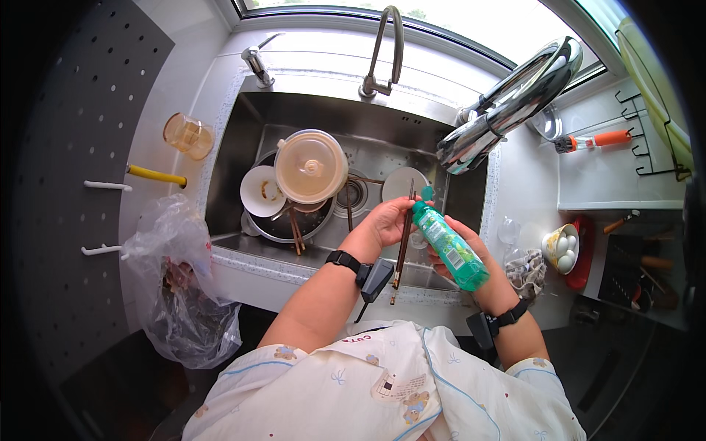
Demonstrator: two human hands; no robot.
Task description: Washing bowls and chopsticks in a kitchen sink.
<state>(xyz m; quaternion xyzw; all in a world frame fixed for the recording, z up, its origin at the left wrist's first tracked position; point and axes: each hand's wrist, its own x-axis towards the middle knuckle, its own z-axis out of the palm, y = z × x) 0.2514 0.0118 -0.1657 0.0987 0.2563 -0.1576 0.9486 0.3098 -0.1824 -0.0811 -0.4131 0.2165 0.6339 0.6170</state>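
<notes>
Over the right part of the stainless steel sink [237,127], my right hand [468,236] grips a green dish soap bottle [449,245]. The bottle is tilted, its flip cap [427,193] raised and its neck close to the fingers of my left hand [389,220]. Dark chopsticks [405,245] are held in my left hand, their lower ends pointing back towards me. Whether anything else sits in that palm is hidden. Beyond the hands, a white plate [404,184] lies in the sink. To the left are a lidded plastic container [311,165], a stained white bowl [262,191] and a black pan [278,227].
Two more chopsticks [295,231] rest over the pan. A chrome faucet [480,138] reaches over the sink from the right; a slimmer tap [380,60] stands behind. A plastic bag [182,297] hangs at left. A bowl of eggs [553,246] and a crumpled cloth [527,273] sit right.
</notes>
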